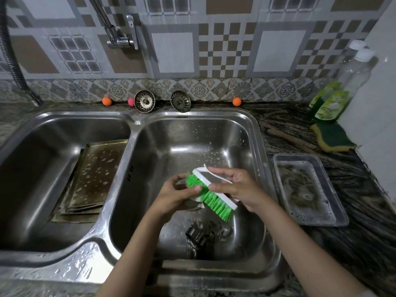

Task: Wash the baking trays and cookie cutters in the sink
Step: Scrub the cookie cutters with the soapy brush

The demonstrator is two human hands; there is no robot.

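Over the right steel sink basin [225, 133], left hand [173, 196] clenched round a small metal cookie cutter [194, 203], mostly hidden; right hand [237, 187] grips white-backed green-bristled scrub brush [211, 192], long axis running far-left to near-right, bristles touching the cutter's right side.

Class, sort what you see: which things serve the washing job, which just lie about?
In use: scrubbing brush, baking trays, cookie cutters, soapy tub.
Lying about: sponge, strainers, balls.
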